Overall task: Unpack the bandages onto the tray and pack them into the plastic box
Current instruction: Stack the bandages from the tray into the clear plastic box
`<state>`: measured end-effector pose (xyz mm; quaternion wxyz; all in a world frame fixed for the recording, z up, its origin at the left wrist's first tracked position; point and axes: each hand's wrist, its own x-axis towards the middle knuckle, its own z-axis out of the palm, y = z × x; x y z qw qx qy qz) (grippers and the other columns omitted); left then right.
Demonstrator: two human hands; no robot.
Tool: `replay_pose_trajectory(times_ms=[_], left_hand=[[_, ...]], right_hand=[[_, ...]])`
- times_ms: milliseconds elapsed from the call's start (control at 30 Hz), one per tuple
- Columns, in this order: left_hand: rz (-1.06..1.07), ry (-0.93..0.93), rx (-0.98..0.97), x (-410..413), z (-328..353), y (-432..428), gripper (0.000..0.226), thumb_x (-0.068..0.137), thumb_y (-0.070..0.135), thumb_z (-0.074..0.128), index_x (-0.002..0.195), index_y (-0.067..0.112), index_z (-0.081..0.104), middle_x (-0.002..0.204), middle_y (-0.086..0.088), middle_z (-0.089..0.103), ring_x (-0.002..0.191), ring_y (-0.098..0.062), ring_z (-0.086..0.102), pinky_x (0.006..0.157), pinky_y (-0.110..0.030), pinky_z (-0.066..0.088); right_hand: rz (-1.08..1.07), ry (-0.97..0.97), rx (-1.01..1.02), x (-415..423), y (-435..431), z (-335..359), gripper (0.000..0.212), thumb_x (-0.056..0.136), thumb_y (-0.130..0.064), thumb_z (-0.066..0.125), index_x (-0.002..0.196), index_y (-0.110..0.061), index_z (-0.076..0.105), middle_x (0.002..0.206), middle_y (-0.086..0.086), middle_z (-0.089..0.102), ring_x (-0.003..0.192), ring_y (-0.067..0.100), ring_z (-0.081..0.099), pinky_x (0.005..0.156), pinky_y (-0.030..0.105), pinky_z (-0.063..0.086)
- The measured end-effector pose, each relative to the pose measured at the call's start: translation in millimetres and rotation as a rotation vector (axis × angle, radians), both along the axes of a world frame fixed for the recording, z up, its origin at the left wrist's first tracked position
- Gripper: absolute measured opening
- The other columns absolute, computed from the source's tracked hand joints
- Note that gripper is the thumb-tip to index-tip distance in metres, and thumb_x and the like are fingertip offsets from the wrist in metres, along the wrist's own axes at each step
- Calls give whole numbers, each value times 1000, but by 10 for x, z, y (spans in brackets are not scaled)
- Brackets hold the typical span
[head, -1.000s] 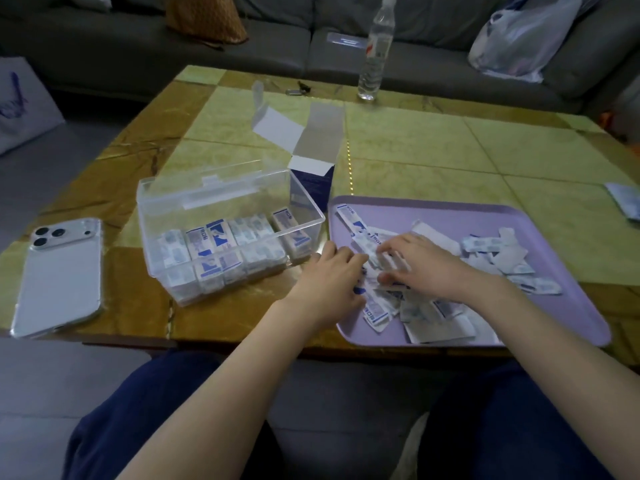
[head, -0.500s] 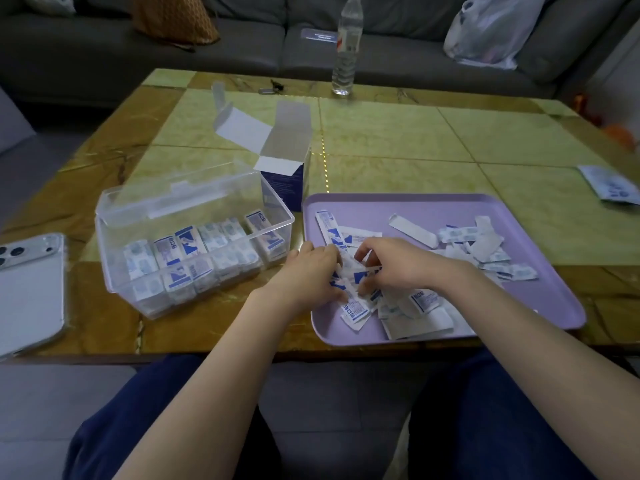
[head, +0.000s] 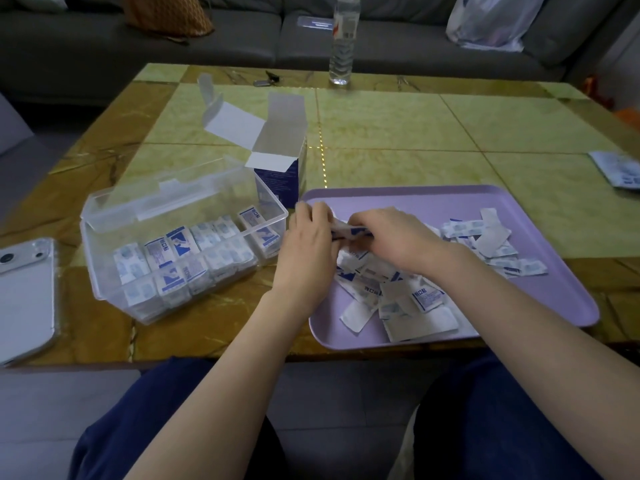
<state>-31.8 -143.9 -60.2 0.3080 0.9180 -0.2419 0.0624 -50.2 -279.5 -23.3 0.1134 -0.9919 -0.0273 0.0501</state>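
A purple tray [head: 540, 299] lies on the table at the right, strewn with several loose wrapped bandages [head: 391, 289]. Over its left part my left hand [head: 308, 251] and my right hand [head: 391, 240] meet and together hold a small stack of bandages [head: 349, 232] between their fingers, just above the pile. Left of the tray stands the clear plastic box [head: 104, 271], its lid open at the back, with rows of bandages [head: 194, 251] standing inside. The opened blue-and-white cardboard bandage carton [head: 280, 168] stands behind, between box and tray.
A phone [head: 24, 299] lies at the table's left front edge. A water bottle [head: 343, 43] and small keys stand at the far edge before a grey sofa. A folded leaflet [head: 620, 168] lies at the right edge. My knees are under the near edge.
Both hands have lifted from the pile, gathering bandages into a stack held between them. The camera view has shifted a little.
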Motion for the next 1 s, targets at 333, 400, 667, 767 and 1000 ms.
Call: replay_pose_trajectory(times_ms=[333,400,667,767,1000], left_hand=[[-26,-156,443,29,-120,-23,18,99,18,37,116,15,43,117,-5,49,105,-25,42,85,-32,29],[-18,-152,494,27,-130,-42,20,100,21,35,118,14,40,118,-7,46,106,-25,41,87,-33,29],[-2,-137,542,23,-199,-87,17,98,19,34,114,15,36,114,-7,45,102,-25,40,86,-34,29],[21,-130,508,26,-199,-88,13,98,18,35,111,16,37,112,-5,44,98,-23,38,85,-34,29],[0,-137,522,10,-206,-70,16,99,22,30,112,16,37,112,-4,44,99,-24,37,85,-34,27]], right_hand=[[40,-250,43,0,-154,-315,34,88,-3,52,120,-14,55,114,4,59,108,27,51,88,42,42],[31,-249,23,-30,-150,-376,46,85,6,47,127,-13,50,119,6,53,111,27,47,88,39,41],[-51,-111,-185,-32,-90,-425,58,86,2,40,141,-2,22,142,14,31,136,29,22,114,38,15],[-238,-172,-8,-40,-141,-453,63,88,1,47,143,-1,17,140,16,33,131,30,28,112,35,19],[-168,-110,460,-107,-54,-417,69,82,16,41,143,-10,22,138,13,38,128,21,37,95,19,29]])
